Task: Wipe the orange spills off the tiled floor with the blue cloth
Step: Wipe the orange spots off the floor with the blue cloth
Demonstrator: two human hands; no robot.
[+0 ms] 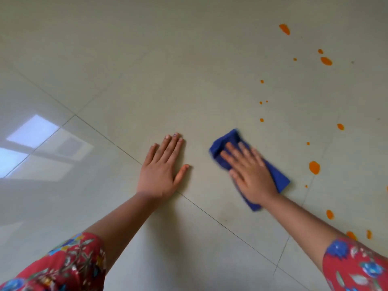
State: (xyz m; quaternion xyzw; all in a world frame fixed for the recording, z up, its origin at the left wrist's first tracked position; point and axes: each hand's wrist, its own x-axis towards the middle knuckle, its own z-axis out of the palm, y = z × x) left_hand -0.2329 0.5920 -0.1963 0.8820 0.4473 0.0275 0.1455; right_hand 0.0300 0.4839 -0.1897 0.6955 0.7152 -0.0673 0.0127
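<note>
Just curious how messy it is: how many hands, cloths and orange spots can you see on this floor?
Hands: 2, left hand and right hand
Cloth: 1
Orange spots: 15, not counting a sliver at the right edge
Total: 18

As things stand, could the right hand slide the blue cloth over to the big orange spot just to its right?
Probably yes. The right hand lies flat on the blue cloth, and only bare tiled floor separates the cloth's edge from the big orange spot. Nothing blocks the way.
</note>
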